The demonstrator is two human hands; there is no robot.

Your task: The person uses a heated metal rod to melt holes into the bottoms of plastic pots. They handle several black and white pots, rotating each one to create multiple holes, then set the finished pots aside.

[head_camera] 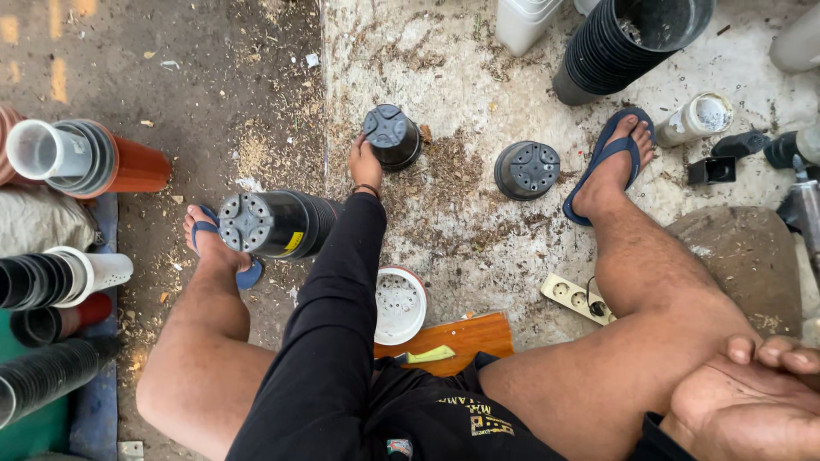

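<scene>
My left hand [365, 162] reaches forward in a black sleeve and grips the side of a small black plastic pot [393, 135] that stands upside down on the concrete floor. A second upturned black pot [527, 169] sits to its right, apart from it. A stack of black pots [273, 224] lies on its side by my left foot. My right hand [752, 401] rests palm up on my right thigh at the bottom right, fingers loosely curled, holding nothing.
A white perforated pot [400, 303], a wooden board [453, 337] and a power strip [576, 297] lie between my legs. A tall stack of black pots [632, 38] and white containers [525, 21] stand far right. More pot stacks [77, 158] [51, 277] line the left.
</scene>
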